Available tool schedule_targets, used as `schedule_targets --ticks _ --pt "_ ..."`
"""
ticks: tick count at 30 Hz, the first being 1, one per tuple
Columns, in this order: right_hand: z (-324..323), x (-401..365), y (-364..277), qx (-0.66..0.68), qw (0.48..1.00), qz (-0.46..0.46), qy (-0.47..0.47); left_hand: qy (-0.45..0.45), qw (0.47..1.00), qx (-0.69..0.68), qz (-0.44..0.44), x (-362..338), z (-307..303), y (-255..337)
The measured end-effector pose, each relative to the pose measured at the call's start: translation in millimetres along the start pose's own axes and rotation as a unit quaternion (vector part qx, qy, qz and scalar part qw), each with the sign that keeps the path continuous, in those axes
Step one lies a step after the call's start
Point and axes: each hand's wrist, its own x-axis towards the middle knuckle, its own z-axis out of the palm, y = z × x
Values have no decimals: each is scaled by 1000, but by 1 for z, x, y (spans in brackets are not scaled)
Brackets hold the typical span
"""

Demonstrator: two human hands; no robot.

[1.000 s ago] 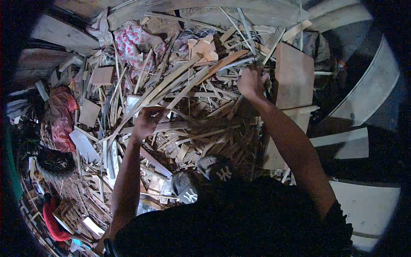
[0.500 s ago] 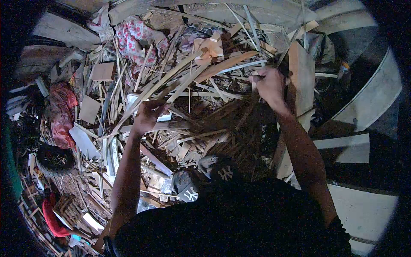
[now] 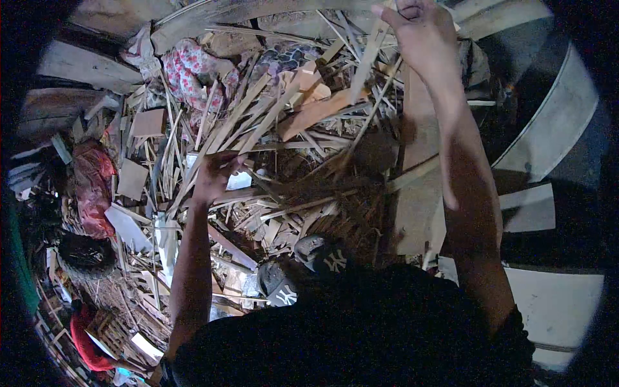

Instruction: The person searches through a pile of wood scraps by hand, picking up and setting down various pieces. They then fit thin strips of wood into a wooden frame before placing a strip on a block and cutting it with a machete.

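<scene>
Near the top of the head view, my right hand [image 3: 422, 39] is raised with thumb and fingers closed. A pale wood strip [image 3: 366, 68] hangs down from its fingertips, slightly blurred. My left hand [image 3: 216, 177] is lower and to the left, with its fingers curled around long thin wood strips [image 3: 248, 119] that slant up and right across the pile. The palm side of this hand is partly in shadow, so the exact grip is hard to see. Under the strips, beside the left fingers, shows a white piece [image 3: 239, 180]. An orange-brown board [image 3: 322, 115] lies between my hands.
Wood scraps cover the ground around my shoes [image 3: 280, 284]. A wide plank [image 3: 416, 193] stands to the right, near curved pale panels [image 3: 548, 135]. Floral cloth [image 3: 190, 68], a red bag [image 3: 93, 187] and a tyre [image 3: 87, 251] are leftward. Another person in red [image 3: 87, 338] is lower left.
My right hand has moved up and slightly right, and a pale strip now shows hanging from it. My left hand has stayed nearly in place. The view has shifted slightly.
</scene>
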Motion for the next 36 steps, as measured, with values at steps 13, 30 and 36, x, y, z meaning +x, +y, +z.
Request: schedule_targets --ticks 13,30,36 --pt "58 -110 -7 585 650 484 39 12 1000 6 -13 -20 0 -30" --pt "78 -132 -19 662 573 477 -73 -3 998 -68 -3 -26 9 -5" --pt "69 -127 -24 679 540 491 -78 -18 996 -75 -43 -24 7 -9"
